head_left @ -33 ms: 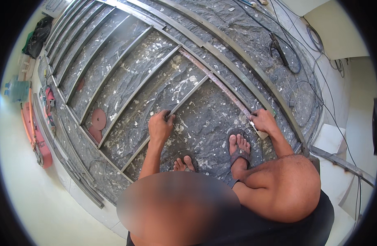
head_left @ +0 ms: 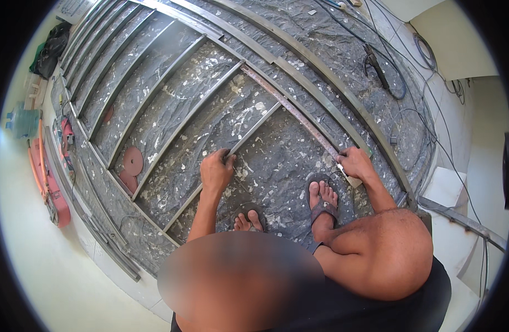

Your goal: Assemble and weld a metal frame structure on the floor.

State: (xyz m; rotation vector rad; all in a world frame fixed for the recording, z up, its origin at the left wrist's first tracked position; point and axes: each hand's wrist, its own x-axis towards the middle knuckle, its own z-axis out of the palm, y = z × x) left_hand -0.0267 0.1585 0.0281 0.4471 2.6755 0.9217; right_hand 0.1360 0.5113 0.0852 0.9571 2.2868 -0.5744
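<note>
My left hand (head_left: 217,170) is closed around a thin metal crossbar (head_left: 258,127), thumb and fingers pinching it near its middle. This bar slants across the nearest bay of a ladder-like metal frame (head_left: 180,130) lying on the floor. My right hand (head_left: 356,164) grips the near end of a long, worn, reddish flat strip (head_left: 311,128) that looks like a metal ruler. The strip lies along the inner side of the frame's right rail. Just below my right fingers sits a small tan block (head_left: 354,181), partly covered by the hand.
Long metal tubes (head_left: 321,94) run right of the frame. A black clamp-like holder (head_left: 376,66) and cables lie farther right. Reddish discs (head_left: 134,160) rest by the left rail. A red case (head_left: 54,193) and loose metal lengths (head_left: 113,246) are at left. My sandalled feet (head_left: 322,202) stand close by.
</note>
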